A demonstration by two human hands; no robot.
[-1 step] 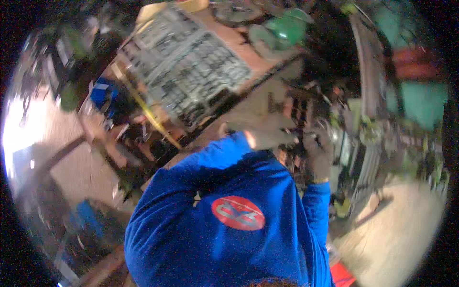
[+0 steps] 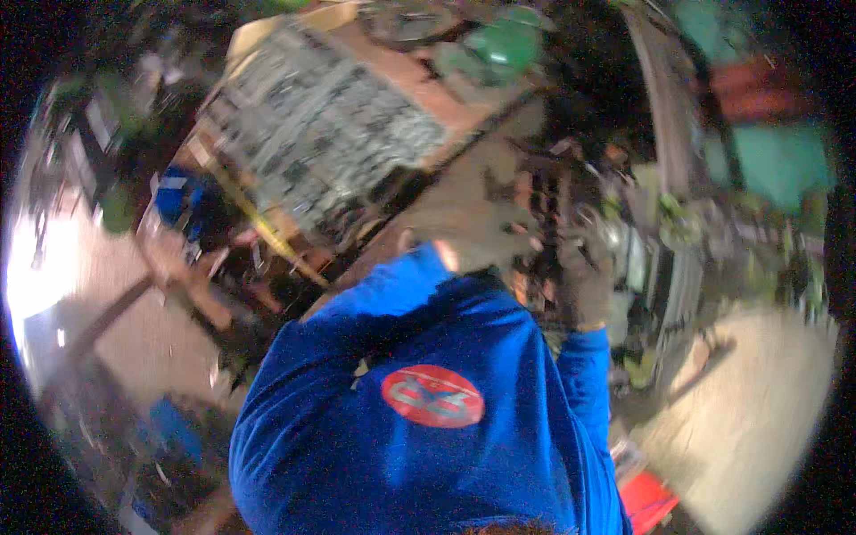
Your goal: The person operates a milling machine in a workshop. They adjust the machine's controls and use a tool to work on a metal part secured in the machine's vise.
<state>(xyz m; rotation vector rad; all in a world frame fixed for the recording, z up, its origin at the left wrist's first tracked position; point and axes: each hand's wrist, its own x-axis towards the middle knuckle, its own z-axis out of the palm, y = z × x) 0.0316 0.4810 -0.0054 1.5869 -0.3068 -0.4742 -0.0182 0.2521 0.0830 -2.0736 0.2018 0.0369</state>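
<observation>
Both my hands wear grey-brown gloves and are smeared by motion. My left hand (image 2: 481,242) reaches across in front of my chest, its fingers pointing right. My right hand (image 2: 585,281) is raised beside it, next to a machine with metal parts (image 2: 655,259). Small dark and reddish-brown parts (image 2: 538,201) show around and beyond the fingertips. Whether either hand holds any of them is too blurred to make out. Blue sleeves cover both my arms.
A bench (image 2: 464,107) at the upper left bears a large tray of many small grey metal pieces (image 2: 321,125). A green rounded object (image 2: 504,49) stands at its far end. Along the tray lies a yellow strip (image 2: 259,218). A pale board-like surface (image 2: 740,419) is at the lower right.
The whole view has shifted a little, so the bench, tray and green object sit further left. My hands keep nearly the same pose, close together.
</observation>
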